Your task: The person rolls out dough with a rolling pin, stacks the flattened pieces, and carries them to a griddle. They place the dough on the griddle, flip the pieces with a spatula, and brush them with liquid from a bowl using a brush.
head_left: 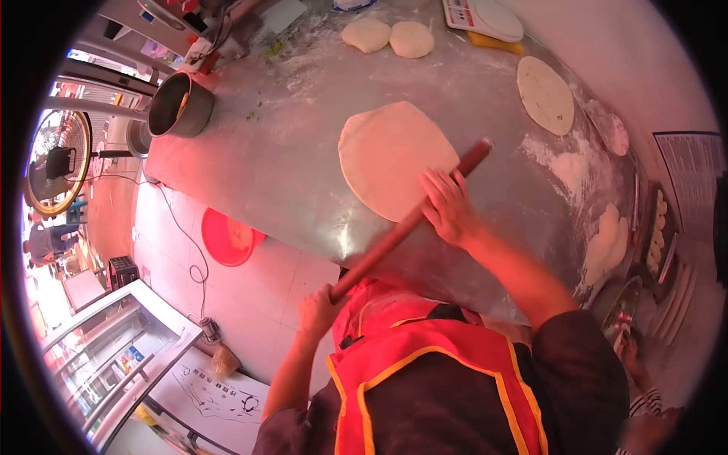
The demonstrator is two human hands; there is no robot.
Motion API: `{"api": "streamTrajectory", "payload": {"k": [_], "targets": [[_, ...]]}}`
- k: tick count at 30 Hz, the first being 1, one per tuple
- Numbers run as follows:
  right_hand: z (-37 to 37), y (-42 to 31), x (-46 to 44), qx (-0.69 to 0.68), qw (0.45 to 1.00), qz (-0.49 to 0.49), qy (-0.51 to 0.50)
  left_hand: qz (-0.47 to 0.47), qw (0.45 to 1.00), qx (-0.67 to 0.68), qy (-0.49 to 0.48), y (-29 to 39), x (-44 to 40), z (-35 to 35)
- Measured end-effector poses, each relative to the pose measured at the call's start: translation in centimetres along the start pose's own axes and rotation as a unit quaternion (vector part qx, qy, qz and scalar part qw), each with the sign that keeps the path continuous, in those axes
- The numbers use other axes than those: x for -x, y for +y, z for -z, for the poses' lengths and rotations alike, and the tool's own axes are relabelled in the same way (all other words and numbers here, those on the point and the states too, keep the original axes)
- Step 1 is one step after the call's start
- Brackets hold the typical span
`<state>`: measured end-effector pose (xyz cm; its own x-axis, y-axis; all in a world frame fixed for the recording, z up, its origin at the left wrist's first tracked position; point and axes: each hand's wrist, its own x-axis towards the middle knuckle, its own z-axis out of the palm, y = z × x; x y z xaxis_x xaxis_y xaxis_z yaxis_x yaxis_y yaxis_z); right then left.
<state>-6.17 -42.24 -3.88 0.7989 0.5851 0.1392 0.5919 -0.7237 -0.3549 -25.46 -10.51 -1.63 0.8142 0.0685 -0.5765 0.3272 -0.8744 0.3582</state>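
A wooden rolling pin (387,246) slants across the near edge of a round, flat sheet of dough (390,155). My left hand (315,311) is wrapped round the pin's lower end, past the table edge. Farther up, my right hand (449,205) lies palm down over the pin, fingers stretched out towards the dough and open. The pin's far end sticks out beyond that hand. Part of the pin is hidden under it.
On the metal table (288,167) are two dough rounds (411,39), a flat dough piece (546,95), a scale (485,17) and scattered flour (570,168). A metal pot (182,105) stands at the left edge. Below is a red basin (230,236).
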Motion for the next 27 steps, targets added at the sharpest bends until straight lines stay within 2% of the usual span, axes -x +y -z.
{"api": "streamTrajectory", "payload": {"k": [1, 3, 6, 8, 11, 12, 14, 15, 19, 22, 23, 24, 25, 26, 27], "targets": [[0.6, 0.1, 3.1, -0.021, 1.000, -0.008, 0.003, -0.002, 1.000, -0.006, -0.023, 0.8, 0.5, -0.6], [2.8, 0.3, 7.5, -0.010, 0.999, -0.031, -0.035, -0.019, 0.999, 0.029, -0.001, 2.0, 1.5, -2.3], [5.1, 0.4, 7.4, 0.018, 0.999, -0.036, -0.017, -0.030, 0.998, 0.058, 0.006, 1.8, 0.9, -1.1], [4.5, -0.6, 3.0, 0.013, 1.000, -0.016, -0.005, -0.036, 0.996, 0.085, -0.005, -0.3, -0.2, 0.4], [-0.8, -1.4, -5.7, -0.018, 0.999, 0.026, 0.038, 0.029, 0.985, 0.159, -0.058, -4.3, -2.2, 3.8], [-2.8, -2.0, -9.0, -0.033, 0.997, 0.036, 0.065, 0.042, 0.988, 0.141, -0.039, -5.3, -2.7, 5.3], [-4.3, -3.8, -17.5, 0.027, 0.996, 0.062, 0.063, 0.063, 0.992, 0.105, 0.004, -6.5, -4.1, 8.9], [-4.9, -5.0, -21.0, 0.002, 0.994, 0.058, 0.088, 0.067, 0.994, 0.087, 0.022, -7.3, -4.4, 10.2], [-5.4, -7.5, -32.3, -0.061, 0.964, 0.117, 0.232, 0.088, 0.987, 0.076, 0.108, -7.8, -8.1, 14.0], [-3.0, -6.6, -27.6, -0.140, 0.954, 0.035, 0.262, 0.088, 0.984, 0.068, 0.137, -8.9, -9.3, 14.9], [-2.3, -5.0, -24.5, -0.122, 0.946, -0.008, 0.300, 0.081, 0.984, 0.055, 0.151, -9.9, -9.7, 14.6], [-1.1, -3.3, -19.6, -0.102, 0.957, -0.125, 0.243, 0.070, 0.982, 0.042, 0.167, -10.6, -10.3, 14.8], [-2.2, -0.1, -14.5, -0.124, 0.941, -0.201, 0.243, 0.064, 0.980, 0.037, 0.187, -10.8, -10.7, 15.4], [-0.4, 0.1, -10.9, -0.118, 0.909, -0.331, 0.223, 0.059, 0.976, 0.034, 0.205, -10.7, -11.3, 15.9], [-0.6, 1.6, -7.1, -0.089, 0.908, -0.346, 0.218, 0.053, 0.973, 0.029, 0.223, -10.3, -11.8, 16.3]]}}
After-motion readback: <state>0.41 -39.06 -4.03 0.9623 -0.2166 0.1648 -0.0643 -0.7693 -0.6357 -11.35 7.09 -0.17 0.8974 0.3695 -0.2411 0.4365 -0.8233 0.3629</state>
